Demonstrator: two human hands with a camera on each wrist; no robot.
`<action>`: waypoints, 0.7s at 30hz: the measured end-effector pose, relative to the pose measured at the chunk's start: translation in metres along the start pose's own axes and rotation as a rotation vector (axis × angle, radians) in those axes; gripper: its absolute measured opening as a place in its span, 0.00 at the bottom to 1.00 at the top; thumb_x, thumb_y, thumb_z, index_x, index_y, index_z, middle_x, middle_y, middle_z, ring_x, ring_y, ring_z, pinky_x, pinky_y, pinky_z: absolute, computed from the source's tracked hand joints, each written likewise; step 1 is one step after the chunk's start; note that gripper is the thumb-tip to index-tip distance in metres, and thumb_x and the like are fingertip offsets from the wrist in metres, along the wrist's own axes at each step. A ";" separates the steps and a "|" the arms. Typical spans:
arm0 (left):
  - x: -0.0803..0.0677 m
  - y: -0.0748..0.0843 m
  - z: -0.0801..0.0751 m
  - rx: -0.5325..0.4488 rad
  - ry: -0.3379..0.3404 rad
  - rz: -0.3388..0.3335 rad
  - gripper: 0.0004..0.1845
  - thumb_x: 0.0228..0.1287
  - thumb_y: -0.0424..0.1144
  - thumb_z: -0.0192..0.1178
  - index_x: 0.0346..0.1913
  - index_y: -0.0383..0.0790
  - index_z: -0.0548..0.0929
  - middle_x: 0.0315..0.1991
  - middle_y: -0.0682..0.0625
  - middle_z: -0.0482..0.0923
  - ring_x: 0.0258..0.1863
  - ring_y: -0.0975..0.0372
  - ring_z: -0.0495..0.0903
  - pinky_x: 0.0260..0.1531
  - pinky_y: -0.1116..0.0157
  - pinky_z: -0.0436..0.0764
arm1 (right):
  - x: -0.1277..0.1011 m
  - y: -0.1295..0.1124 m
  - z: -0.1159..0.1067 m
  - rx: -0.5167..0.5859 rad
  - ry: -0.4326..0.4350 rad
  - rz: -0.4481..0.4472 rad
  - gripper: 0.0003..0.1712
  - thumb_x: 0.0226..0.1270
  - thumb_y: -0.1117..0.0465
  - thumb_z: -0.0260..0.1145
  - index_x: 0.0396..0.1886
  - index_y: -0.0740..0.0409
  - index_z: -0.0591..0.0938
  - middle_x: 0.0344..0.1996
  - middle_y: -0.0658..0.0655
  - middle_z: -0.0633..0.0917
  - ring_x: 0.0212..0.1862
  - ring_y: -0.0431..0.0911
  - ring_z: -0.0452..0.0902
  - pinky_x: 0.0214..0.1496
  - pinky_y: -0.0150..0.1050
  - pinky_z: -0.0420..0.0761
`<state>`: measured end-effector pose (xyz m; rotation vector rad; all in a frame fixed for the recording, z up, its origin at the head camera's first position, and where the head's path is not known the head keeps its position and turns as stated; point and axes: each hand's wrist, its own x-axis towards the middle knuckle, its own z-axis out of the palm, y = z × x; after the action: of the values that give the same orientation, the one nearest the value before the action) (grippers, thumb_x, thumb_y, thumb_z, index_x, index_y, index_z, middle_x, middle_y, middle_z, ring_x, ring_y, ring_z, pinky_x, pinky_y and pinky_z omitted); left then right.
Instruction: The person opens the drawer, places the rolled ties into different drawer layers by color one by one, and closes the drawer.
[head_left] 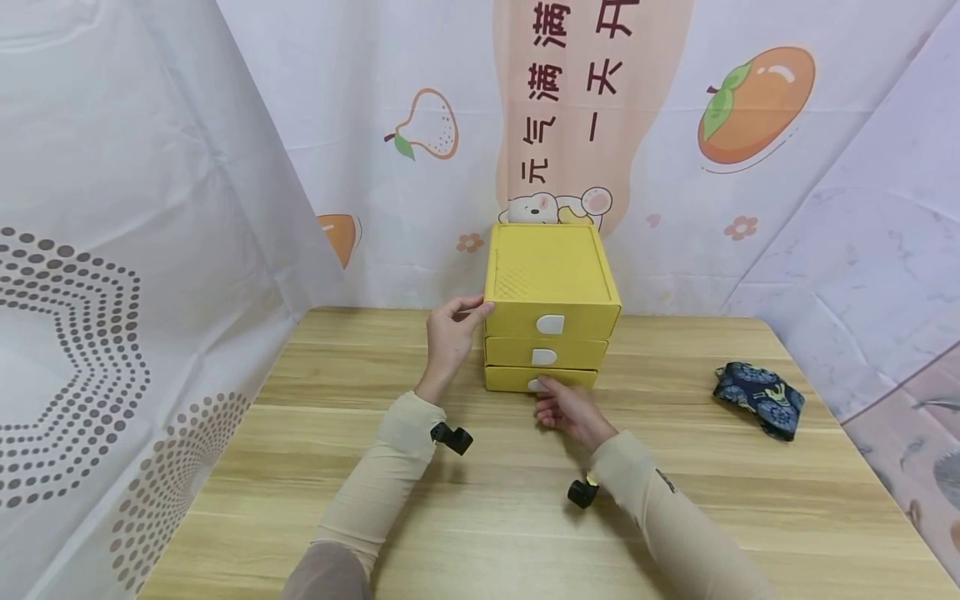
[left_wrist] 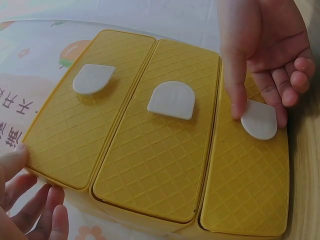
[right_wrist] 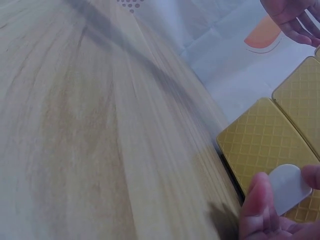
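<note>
A yellow three-drawer box (head_left: 551, 262) stands on the wooden table, its drawer fronts facing me and all three looking pushed in. Each front bears a rounded white handle, like the middle one (left_wrist: 172, 100). My right hand (head_left: 570, 410) pinches the handle (right_wrist: 287, 189) of the bottom drawer (head_left: 506, 380) between thumb and finger; its other fingers curl loosely below. At the box's upper left front corner, my left hand (head_left: 450, 333) rests its thumb and fingertips against the edge and side, fingers relaxed.
A folded dark blue patterned cloth (head_left: 761, 402) lies on the right side of the table (head_left: 360, 350). Behind the box hangs a white curtain (head_left: 420, 208) with fruit prints and lettering. Black wrist cameras sit on both sleeves.
</note>
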<state>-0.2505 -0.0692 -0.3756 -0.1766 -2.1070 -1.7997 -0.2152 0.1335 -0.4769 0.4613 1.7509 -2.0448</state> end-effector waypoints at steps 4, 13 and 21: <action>0.000 -0.001 0.000 -0.002 -0.003 0.001 0.15 0.58 0.44 0.71 0.44 0.37 0.88 0.42 0.41 0.87 0.38 0.51 0.84 0.30 0.72 0.76 | -0.002 0.001 -0.001 -0.014 -0.010 0.002 0.27 0.73 0.51 0.59 0.53 0.73 0.75 0.21 0.51 0.80 0.21 0.38 0.75 0.26 0.28 0.77; 0.000 -0.001 0.002 0.002 -0.010 -0.013 0.15 0.58 0.44 0.71 0.44 0.37 0.88 0.42 0.42 0.87 0.35 0.59 0.83 0.29 0.71 0.76 | -0.010 0.007 -0.004 -0.042 -0.017 0.010 0.25 0.72 0.49 0.59 0.49 0.70 0.76 0.20 0.50 0.81 0.19 0.37 0.74 0.23 0.28 0.76; 0.000 0.000 0.001 0.005 0.002 -0.028 0.15 0.58 0.45 0.71 0.43 0.37 0.88 0.41 0.42 0.87 0.34 0.61 0.82 0.29 0.71 0.76 | -0.019 0.011 -0.004 -0.065 -0.037 0.008 0.27 0.72 0.47 0.59 0.46 0.71 0.76 0.18 0.49 0.81 0.18 0.36 0.74 0.22 0.28 0.76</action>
<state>-0.2502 -0.0684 -0.3755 -0.1452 -2.1226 -1.8095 -0.1934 0.1378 -0.4780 0.4068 1.7853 -1.9716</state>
